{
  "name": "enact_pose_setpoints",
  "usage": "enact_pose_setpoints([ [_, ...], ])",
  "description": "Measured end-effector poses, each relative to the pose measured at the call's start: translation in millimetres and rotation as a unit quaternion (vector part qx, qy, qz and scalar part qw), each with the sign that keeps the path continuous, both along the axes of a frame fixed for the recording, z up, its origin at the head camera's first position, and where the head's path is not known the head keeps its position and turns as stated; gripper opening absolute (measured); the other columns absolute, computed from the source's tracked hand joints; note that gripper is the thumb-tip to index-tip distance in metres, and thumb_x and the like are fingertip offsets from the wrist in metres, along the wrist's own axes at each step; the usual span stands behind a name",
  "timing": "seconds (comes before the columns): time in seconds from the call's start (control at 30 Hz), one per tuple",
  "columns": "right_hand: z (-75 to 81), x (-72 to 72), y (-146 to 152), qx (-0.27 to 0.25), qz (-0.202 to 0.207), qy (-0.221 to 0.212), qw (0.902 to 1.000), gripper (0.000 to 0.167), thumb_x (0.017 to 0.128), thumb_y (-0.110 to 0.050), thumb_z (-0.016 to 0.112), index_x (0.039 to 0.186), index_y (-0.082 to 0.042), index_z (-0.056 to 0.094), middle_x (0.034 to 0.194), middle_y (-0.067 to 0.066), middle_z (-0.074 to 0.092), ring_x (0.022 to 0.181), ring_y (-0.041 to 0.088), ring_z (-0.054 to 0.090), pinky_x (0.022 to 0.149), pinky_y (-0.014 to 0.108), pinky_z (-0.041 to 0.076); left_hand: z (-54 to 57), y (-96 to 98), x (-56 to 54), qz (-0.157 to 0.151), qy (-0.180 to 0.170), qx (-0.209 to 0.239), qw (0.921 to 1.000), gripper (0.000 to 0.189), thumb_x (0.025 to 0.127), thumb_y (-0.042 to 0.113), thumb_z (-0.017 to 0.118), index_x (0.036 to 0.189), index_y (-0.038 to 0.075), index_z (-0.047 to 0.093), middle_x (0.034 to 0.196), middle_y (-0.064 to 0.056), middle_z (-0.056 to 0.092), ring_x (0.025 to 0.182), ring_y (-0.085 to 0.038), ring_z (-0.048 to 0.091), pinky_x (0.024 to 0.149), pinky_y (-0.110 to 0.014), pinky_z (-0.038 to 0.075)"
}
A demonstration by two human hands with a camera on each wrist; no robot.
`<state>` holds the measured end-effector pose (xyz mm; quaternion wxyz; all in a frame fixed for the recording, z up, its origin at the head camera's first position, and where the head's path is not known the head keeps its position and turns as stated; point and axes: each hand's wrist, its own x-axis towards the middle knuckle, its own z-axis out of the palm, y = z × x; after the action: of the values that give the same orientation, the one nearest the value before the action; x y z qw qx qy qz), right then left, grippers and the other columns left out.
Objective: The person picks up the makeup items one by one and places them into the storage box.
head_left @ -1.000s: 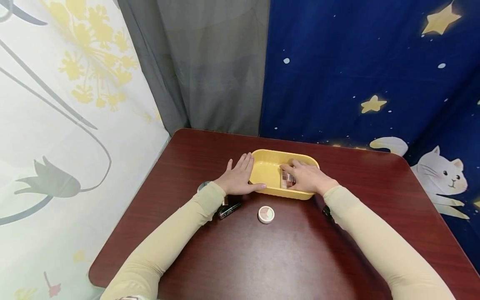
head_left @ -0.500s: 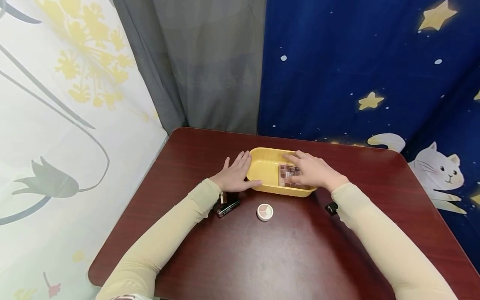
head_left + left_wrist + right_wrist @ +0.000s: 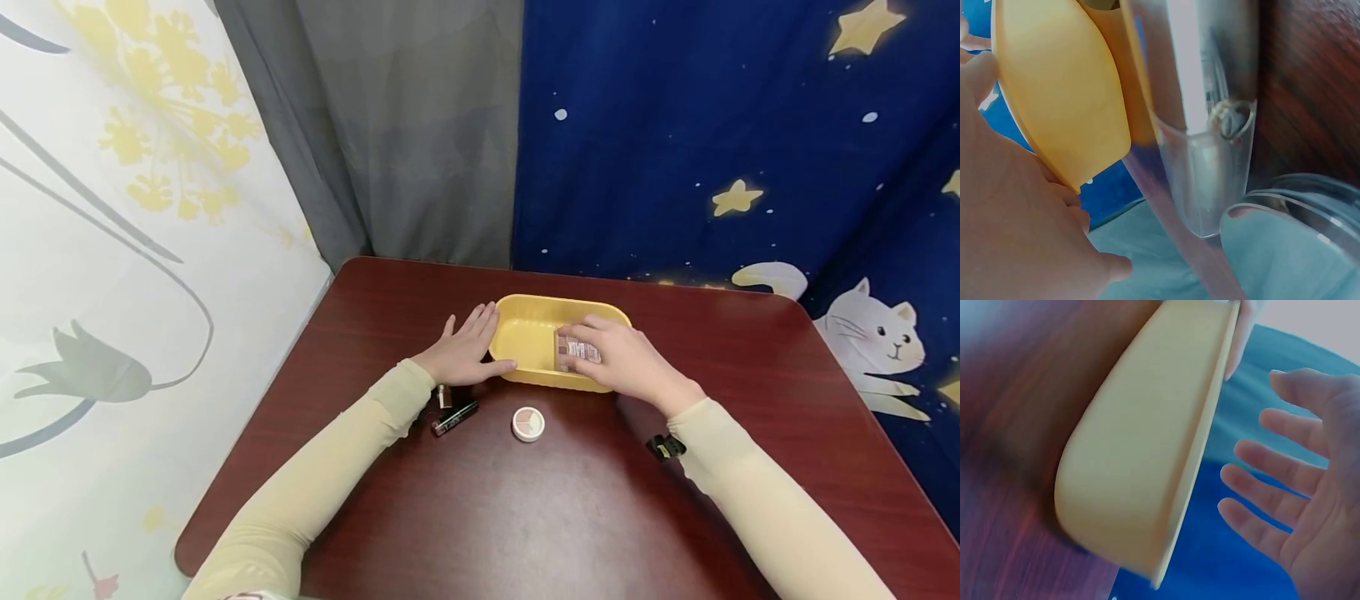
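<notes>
A yellow tray (image 3: 521, 337) sits toward the back of the table. My left hand (image 3: 461, 350) lies along its left end, fingers straight and the thumb at the front rim. Inside the tray's right half is a brown checked makeup palette (image 3: 572, 350) with white lettering, partly hidden by my right hand (image 3: 622, 354). In the right wrist view that hand, the right hand (image 3: 1310, 469), has its fingers spread and slightly bent beside the tray's rim (image 3: 1194, 462), with nothing between them. The left wrist view shows the left hand (image 3: 1016, 219) against the tray's end (image 3: 1063, 87).
In front of the tray lies a round three-colour compact (image 3: 528, 424). A black tube (image 3: 454, 418) and a small gold-and-dark cosmetic tube (image 3: 445, 397) lie near the left forearm. Close to the left wrist camera are a clear-ended silver tube (image 3: 1207, 125) and a round glassy thing (image 3: 1291, 244).
The right hand drew back a little from the palette to the right, then came over it again. The left hand stays at the tray's left end. The head view has shifted slightly.
</notes>
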<state>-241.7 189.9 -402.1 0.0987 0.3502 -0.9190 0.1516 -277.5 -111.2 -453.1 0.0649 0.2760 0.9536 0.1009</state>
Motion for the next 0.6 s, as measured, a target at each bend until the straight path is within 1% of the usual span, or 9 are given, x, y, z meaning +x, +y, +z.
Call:
enact_pose_setpoints([
  [0.1, 1.5, 9.5, -5.7, -0.026, 0.042, 0.025, 0.9985, 0.039, 0.093, -0.036, 0.072, 0.127, -0.017, 0.070, 0.124, 0.000, 0.065, 0.113, 0.019, 0.062, 0.090, 0.045, 0.053, 1.6, 0.1, 0.4, -0.003, 0.000, 0.008, 1.0000, 0.109, 0.090, 0.084, 0.030, 0.162, 0.008, 0.001, 0.168, -0.006, -0.008, 0.154, -0.024, -0.005, 0.116, -0.063, 0.004],
  [0.2, 0.9, 18.3, -14.9, -0.038, 0.082, 0.059, 0.9942, 0.035, 0.089, -0.026, 0.076, 0.121, -0.013, 0.072, 0.122, 0.004, 0.067, 0.116, 0.024, 0.062, 0.096, 0.046, 0.049, 4.4, -1.3, 1.4, -0.003, -0.001, 0.013, 0.9999, 0.111, 0.089, 0.085, 0.028, 0.162, 0.007, 0.002, 0.169, -0.008, -0.006, 0.154, -0.023, -0.005, 0.116, -0.063, 0.003],
  [0.3, -1.9, 29.5, -24.6, -0.042, 0.105, 0.079, 0.9904, 0.034, 0.087, -0.023, 0.079, 0.118, -0.011, 0.073, 0.115, 0.004, 0.067, 0.109, 0.023, 0.063, 0.093, 0.045, 0.050, 6.2, -1.7, 2.2, -0.005, -0.001, 0.019, 0.9998, 0.110, 0.090, 0.084, 0.031, 0.162, 0.005, 0.003, 0.169, -0.009, -0.005, 0.154, -0.024, -0.005, 0.116, -0.063, 0.003],
  [0.37, -5.1, 37.8, -31.2, -0.040, 0.116, 0.080, 0.9893, 0.033, 0.087, -0.024, 0.079, 0.118, -0.012, 0.072, 0.111, 0.000, 0.066, 0.104, 0.019, 0.063, 0.089, 0.042, 0.051, 6.9, -1.5, 2.6, -0.006, 0.000, 0.022, 0.9997, 0.109, 0.091, 0.082, 0.033, 0.162, 0.004, 0.004, 0.169, -0.010, -0.003, 0.154, -0.024, -0.004, 0.116, -0.063, 0.003],
  [0.43, -9.0, 46.0, -37.8, -0.036, 0.126, 0.075, 0.9886, 0.033, 0.088, -0.024, 0.078, 0.119, -0.013, 0.072, 0.110, -0.002, 0.065, 0.100, 0.016, 0.062, 0.085, 0.039, 0.053, 7.7, -1.0, 2.9, -0.008, -0.001, 0.027, 0.9996, 0.107, 0.092, 0.079, 0.036, 0.161, 0.004, 0.005, 0.168, -0.010, -0.002, 0.154, -0.025, -0.003, 0.116, -0.063, 0.004],
  [0.53, -17.7, 56.1, -47.0, -0.025, 0.141, 0.069, 0.9872, 0.035, 0.087, -0.023, 0.077, 0.121, -0.014, 0.072, 0.112, -0.004, 0.064, 0.102, 0.014, 0.061, 0.085, 0.037, 0.052, 7.0, -0.3, 2.8, -0.009, -0.001, 0.026, 0.9996, 0.105, 0.093, 0.077, 0.037, 0.161, 0.004, 0.005, 0.168, -0.009, -0.004, 0.154, -0.026, -0.002, 0.116, -0.064, 0.004],
  [0.6, -24.0, 61.6, -52.3, -0.018, 0.150, 0.057, 0.9868, 0.036, 0.088, -0.024, 0.076, 0.122, -0.015, 0.071, 0.114, -0.004, 0.064, 0.104, 0.012, 0.060, 0.086, 0.035, 0.052, 6.3, 0.0, 2.7, -0.009, -0.001, 0.023, 0.9997, 0.105, 0.093, 0.077, 0.037, 0.161, 0.004, 0.004, 0.168, -0.008, -0.006, 0.154, -0.026, -0.002, 0.116, -0.064, 0.004],
])
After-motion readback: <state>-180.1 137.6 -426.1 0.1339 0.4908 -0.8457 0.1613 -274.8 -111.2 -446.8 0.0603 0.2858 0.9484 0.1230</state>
